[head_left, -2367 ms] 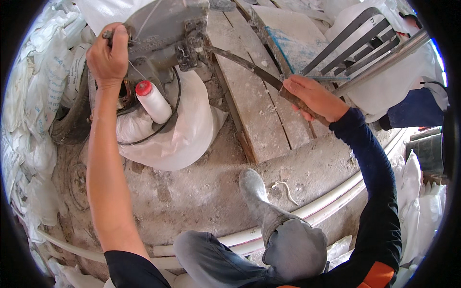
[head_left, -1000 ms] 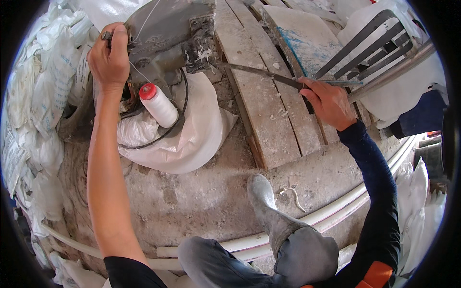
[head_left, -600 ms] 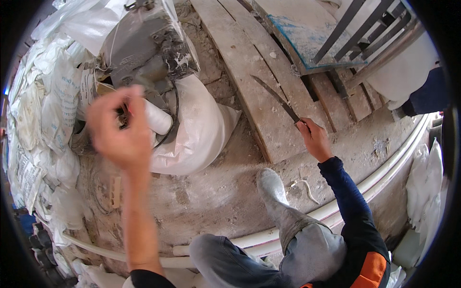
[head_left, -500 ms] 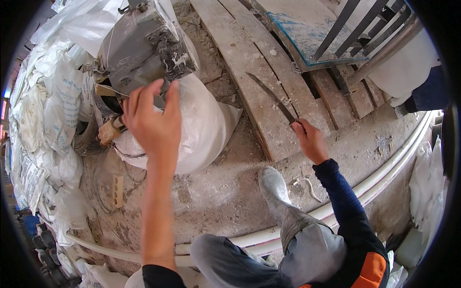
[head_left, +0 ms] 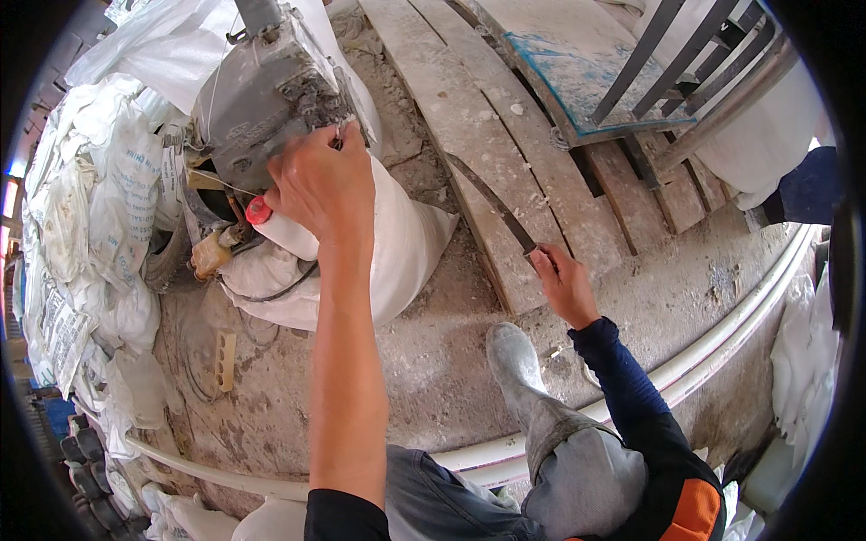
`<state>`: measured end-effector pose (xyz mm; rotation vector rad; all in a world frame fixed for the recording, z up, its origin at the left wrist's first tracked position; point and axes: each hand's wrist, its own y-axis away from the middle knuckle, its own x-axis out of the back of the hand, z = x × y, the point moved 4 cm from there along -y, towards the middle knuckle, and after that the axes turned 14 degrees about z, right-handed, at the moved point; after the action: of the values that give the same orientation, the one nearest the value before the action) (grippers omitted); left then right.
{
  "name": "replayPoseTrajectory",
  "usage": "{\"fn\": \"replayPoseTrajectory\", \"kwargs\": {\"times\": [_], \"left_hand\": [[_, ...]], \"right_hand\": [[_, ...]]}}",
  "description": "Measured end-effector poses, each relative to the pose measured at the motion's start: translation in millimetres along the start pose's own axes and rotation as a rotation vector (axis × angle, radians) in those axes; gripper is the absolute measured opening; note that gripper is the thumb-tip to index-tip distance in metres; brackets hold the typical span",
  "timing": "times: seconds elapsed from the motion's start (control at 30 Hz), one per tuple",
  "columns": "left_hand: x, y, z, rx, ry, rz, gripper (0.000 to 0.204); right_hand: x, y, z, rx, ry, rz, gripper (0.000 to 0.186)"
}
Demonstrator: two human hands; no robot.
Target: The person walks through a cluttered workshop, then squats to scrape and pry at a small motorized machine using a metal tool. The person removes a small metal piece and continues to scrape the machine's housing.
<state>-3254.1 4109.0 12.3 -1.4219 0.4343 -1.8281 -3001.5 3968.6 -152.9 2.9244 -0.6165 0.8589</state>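
Observation:
My left hand [head_left: 320, 180] reaches over the grey, grimy machine [head_left: 244, 117], fingers bent at its clogged right-hand part; what they grip is hidden. Below it a white thread cone with a red top [head_left: 281, 225] lies partly covered by that hand, on a bulging white sack [head_left: 410, 252] with a black cable. Thread runs from the machine toward the cone. My right hand [head_left: 564, 281] grips a long, dark-bladed knife [head_left: 492, 203] by its end, the blade pointing up-left over the wooden pallet [head_left: 505, 279].
Piled white sacks [head_left: 90, 225] line the left. A blue-stained board [head_left: 577, 72] and metal rack [head_left: 649, 63] stand upper right, beside another person's dark-clad leg [head_left: 798, 185]. White pipes [head_left: 731, 334] cross the gritty floor, where a cream power strip [head_left: 225, 356] lies by loose cords.
My left hand has left the machine's upper-left handle and moved right to its clogged part. My right hand has drawn the knife away from the machine, down and toward me.

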Motion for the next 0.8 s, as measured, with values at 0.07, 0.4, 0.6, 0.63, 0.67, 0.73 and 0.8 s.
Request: {"fn": "replayPoseTrajectory", "kwargs": {"times": [0.07,0.4,0.6,0.63,0.67,0.73,0.8], "left_hand": [[-1.2,2.3,0.5,-0.013,0.032,0.037,0.018],[-12.9,2.0,-1.7,-0.093,0.107,0.008,0.014],[-18.3,-3.4,-3.5,0.03,0.262,-0.137,0.016],[-17.9,-2.8,-3.1,0.014,0.256,-0.123,0.016],[-17.2,-1.0,-2.3,-0.001,0.249,-0.109,0.016],[-13.3,-0.1,-1.4,-0.077,0.184,-0.089,0.016],[-5.6,-1.2,1.4,-0.198,0.067,-0.079,0.016]], "right_hand": [[-1.0,-1.4,-4.7,-0.009,-0.008,-0.007,0.033],[-6.1,-12.8,-28.0,0.043,-0.077,-0.034,0.031],[-4.6,-18.1,-43.7,0.041,-0.126,-0.041,0.032],[-6.1,-19.1,-45.5,0.041,-0.133,-0.046,0.032],[-7.2,-19.9,-48.7,0.046,-0.121,-0.056,0.032],[-7.6,-22.5,-54.7,0.06,-0.096,-0.074,0.031],[-7.6,-25.1,-55.2,0.063,-0.094,-0.072,0.032]]}}
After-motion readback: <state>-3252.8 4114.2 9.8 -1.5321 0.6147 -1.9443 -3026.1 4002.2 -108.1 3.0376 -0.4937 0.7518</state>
